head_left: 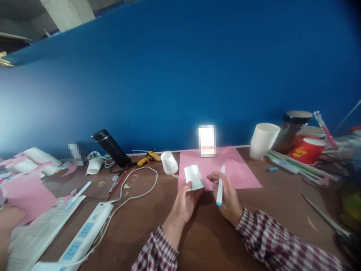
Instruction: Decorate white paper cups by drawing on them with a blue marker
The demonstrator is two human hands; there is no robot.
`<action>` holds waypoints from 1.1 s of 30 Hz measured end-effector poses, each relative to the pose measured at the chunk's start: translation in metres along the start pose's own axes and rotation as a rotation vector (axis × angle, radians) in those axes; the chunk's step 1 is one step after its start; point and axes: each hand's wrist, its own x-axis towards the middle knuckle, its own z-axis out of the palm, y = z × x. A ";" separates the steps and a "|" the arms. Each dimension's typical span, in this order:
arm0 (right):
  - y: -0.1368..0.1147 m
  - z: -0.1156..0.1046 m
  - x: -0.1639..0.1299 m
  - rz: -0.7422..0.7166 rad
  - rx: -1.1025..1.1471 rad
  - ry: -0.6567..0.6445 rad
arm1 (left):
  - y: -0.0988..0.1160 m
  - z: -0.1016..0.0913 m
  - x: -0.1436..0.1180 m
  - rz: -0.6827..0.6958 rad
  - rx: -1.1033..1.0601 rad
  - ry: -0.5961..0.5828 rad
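Observation:
My left hand [184, 207] is closed round the rim end of a white paper cup [193, 176], which it holds upside down. A blue zigzag line runs along part of the cup near its rim. Just to the right, my right hand [227, 197] grips a white marker [220, 188] with a blue end pointing down toward me. The marker's upper tip is slightly apart from the cup. Behind both hands lies a sheet of pink paper [242, 173]. Another small paper cup [169, 163], with faint blue marks, stands left of the sheet.
A power strip [84, 229] with a looping white cable lies at left, near a yellow glue gun [149, 158] and a black flask [111, 148]. Scissors [327, 216], a blue marker cap [272, 169] and stacked white cups [263, 141] are at right. Another person's hand [11, 226] is at far left.

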 end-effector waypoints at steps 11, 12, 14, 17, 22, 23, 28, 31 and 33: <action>-0.024 -0.017 -0.001 -0.248 -0.064 -0.100 | -0.003 0.004 -0.001 -0.033 0.062 -0.055; -0.024 -0.017 -0.001 -0.219 -0.077 -0.094 | -0.003 0.004 -0.001 -0.021 0.072 -0.060; -0.025 -0.015 -0.002 -0.147 -0.098 -0.085 | -0.004 0.005 -0.002 -0.001 0.088 -0.061; -0.024 -0.011 -0.003 -0.109 -0.107 -0.057 | -0.005 0.005 -0.002 0.005 0.102 -0.051; -0.025 -0.008 -0.004 -0.137 -0.116 -0.038 | -0.004 0.007 -0.002 0.007 0.100 -0.041; -0.026 -0.009 -0.004 -0.133 -0.126 -0.055 | -0.003 0.007 -0.003 0.011 0.098 -0.043; -0.025 -0.012 -0.004 -0.109 -0.170 -0.086 | -0.004 0.009 -0.004 0.001 0.101 -0.075; -0.022 -0.012 -0.005 -0.099 -0.164 -0.077 | -0.006 0.008 -0.004 0.001 0.141 -0.094; -0.020 -0.013 -0.007 -0.094 -0.154 -0.070 | -0.007 0.007 -0.004 0.015 0.162 -0.095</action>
